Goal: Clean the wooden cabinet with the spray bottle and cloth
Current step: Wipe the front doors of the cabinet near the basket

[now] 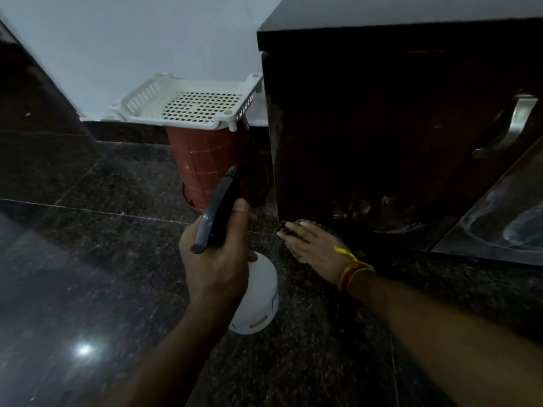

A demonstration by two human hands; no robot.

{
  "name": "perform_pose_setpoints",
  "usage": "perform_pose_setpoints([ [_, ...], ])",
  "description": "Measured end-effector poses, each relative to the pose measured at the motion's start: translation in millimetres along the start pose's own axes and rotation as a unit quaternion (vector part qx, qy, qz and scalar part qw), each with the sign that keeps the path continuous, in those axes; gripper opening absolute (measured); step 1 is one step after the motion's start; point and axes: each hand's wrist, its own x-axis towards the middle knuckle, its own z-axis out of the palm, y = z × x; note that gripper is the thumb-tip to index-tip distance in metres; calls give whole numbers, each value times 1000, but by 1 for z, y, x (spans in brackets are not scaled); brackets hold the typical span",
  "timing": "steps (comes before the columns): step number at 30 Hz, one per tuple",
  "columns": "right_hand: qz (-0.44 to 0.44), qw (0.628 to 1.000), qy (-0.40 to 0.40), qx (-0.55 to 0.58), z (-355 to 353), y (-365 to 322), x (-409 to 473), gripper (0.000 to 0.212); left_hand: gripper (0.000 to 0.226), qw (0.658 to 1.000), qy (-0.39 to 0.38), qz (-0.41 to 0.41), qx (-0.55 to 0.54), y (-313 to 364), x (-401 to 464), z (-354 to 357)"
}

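The dark wooden cabinet [382, 127] stands on the right, its front face worn near the bottom. My left hand [217, 259] grips the neck of a white spray bottle [260, 301], whose black trigger head [219, 212] points up toward the cabinet. My right hand [314, 245] lies flat at the cabinet's lower left corner, pressing a dark cloth [289, 226] that shows only past the fingertips. A red and yellow thread band circles the right wrist.
A white perforated plastic basket [191, 104] rests on an upturned reddish-brown bucket [208, 163] by the wall, just left of the cabinet. A metal handle [508, 127] is on the cabinet front. The floor [88, 259] is glossy dark granite. A shiny metal surface [505, 218] lies at right.
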Motion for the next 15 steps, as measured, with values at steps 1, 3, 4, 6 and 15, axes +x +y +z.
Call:
perform_pose_setpoints([
  [1, -9, 1000, -19, 9, -8, -1, 5, 56, 18, 1000, 2, 2, 0, 0, 0, -1],
  [3, -19, 999, -31, 17, -19, 1, 6, 57, 19, 1000, 9, 0, -5, 1, 0, -1],
  [4, -10, 999, -25, 18, -21, 4, 4, 58, 20, 1000, 13, -5, -9, 1, 0, -1],
  [6, 42, 999, 11, 27, -20, 11, 2, 61, 23, 1000, 14, -17, -13, -1, 0, 2],
  [15, 216, 931, 293, 35, -101, 80, 0, 60, 34, 998, 0, -12, -55, 6, -1, 17],
])
